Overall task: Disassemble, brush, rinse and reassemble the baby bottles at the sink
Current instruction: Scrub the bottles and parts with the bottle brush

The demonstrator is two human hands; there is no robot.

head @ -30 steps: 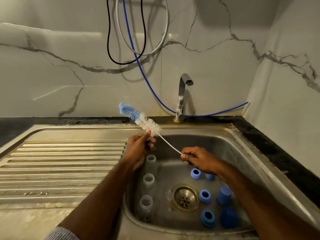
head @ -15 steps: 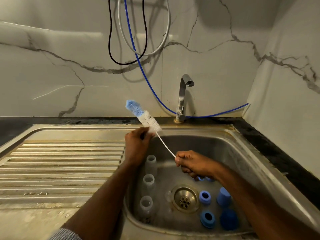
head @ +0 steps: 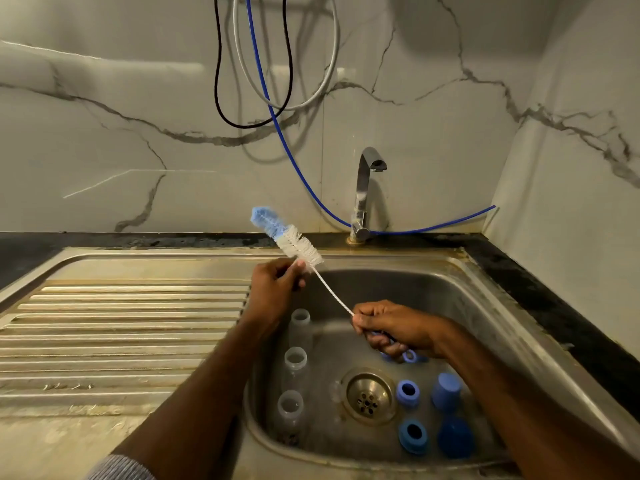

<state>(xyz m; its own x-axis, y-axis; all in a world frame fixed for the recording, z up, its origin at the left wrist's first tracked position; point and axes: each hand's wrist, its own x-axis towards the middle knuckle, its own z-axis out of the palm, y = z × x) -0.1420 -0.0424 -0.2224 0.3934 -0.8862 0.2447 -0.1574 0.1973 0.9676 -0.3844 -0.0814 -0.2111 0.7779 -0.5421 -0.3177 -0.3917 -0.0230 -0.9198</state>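
I hold a bottle brush (head: 294,242) with a blue tip and white bristles over the sink basin (head: 460,306). My left hand (head: 273,292) pinches it at the base of the bristles. My right hand (head: 394,329) grips the lower end of its twisted wire handle. Three clear bottles (head: 296,362) without tops stand in a row along the basin's left wall. Blue rings (head: 408,393) and blue caps (head: 446,389) lie on the basin floor to the right of the drain (head: 367,396).
A chrome tap (head: 363,192) stands behind the basin, and no water runs from it. A ribbed draining board (head: 121,334) lies to the left. Black, white and blue hoses (head: 277,109) hang on the marble wall. Dark countertop (head: 554,306) borders the sink on the right.
The brush has tilted more upright and shifted right. My right hand slid down and left along the wire, lower over the blue rings. My left hand stays at the bristle base.
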